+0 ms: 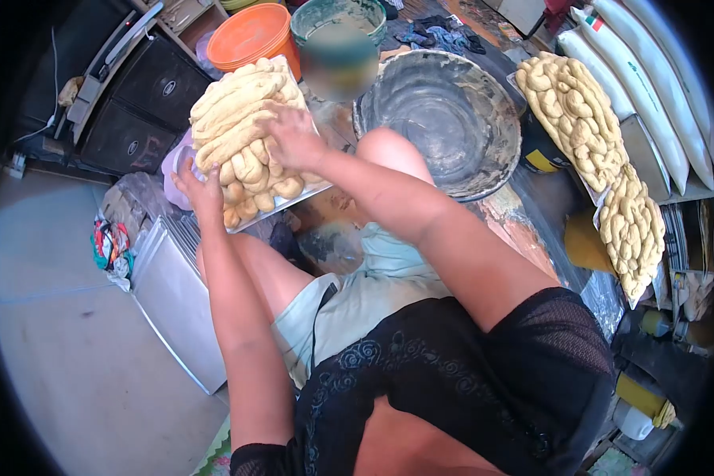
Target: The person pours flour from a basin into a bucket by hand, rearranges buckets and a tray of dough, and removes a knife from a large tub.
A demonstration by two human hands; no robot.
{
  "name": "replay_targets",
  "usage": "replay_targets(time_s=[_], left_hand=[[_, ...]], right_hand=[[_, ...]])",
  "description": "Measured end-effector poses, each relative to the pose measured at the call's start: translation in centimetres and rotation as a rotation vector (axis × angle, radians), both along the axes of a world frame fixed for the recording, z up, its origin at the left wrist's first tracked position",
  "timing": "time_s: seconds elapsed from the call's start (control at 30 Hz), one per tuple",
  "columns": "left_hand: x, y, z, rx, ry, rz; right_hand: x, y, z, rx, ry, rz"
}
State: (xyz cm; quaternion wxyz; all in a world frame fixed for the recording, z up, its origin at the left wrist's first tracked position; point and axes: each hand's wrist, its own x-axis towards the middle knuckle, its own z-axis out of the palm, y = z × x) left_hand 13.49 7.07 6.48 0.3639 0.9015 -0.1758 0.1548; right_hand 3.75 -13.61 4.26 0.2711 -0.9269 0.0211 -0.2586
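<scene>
The right hand (293, 136) is lying over the dough (234, 119); the left hand (201, 190) is curving at its left side. Whether either is gripping cannot be told. A tray (279, 209), left of the basin (448, 119), is bearing the dough.

Pale dough ropes (234, 111) lie heaped on a tray (282, 206)

Bright in here, shadows soft; the right hand (295, 139) blurs near the tray edge (280, 209), the green bucket (335, 49) smeared, outer lines curving into black
</scene>
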Motion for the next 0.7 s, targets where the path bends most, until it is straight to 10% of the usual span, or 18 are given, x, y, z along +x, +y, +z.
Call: replay_targets(time_s=[0.27,0.47,0.53,0.7], left_hand=[[-0.1,-1.4,0.9,0.028,-0.051,-0.042],[3.1,-2.6,-1.9,-0.034,-0.117,-0.142],[3.8,-2.5,-1.5,-0.057,-0.141,-0.108],[5.0,-3.2,-1.3,-0.077,-0.052,0.008]], right_hand=[[2.3,-12.3,1.7,0.602,-0.169,-0.471],[2.7,-12.7,-4.0,0.444,-0.179,-0.380],[1.6,-11.7,-4.0,0.441,0.349,-0.399],[2.1,-12.9,-4.5,0.271,0.180,-0.224]])
